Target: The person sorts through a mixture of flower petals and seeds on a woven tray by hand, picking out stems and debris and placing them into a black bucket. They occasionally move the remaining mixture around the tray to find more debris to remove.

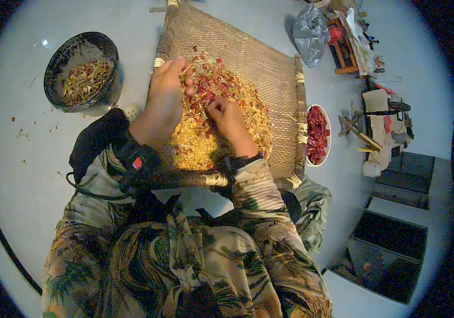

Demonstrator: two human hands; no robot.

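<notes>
A woven rack [211,32] with a wooden frame lies across in front of me, bearing a heap of yellow seeds [190,151] and red dried chili pieces [208,79]. My left hand [168,93] is over the heap's left side, its fingers curled in; what they hold, if anything, is too small to name. Down at the middle of the heap, among the chili pieces, my right hand [229,119] has thumb and fingers pressed together. Whatever is between those fingertips is hidden.
At the left stands a black bucket [109,87] partly filled with dry stems and scraps. A white bowl of red chili pieces [317,135] sits just right of the rack. Further right are a grey plastic bag [310,37], a wooden crate [343,53] and dark panels [386,254].
</notes>
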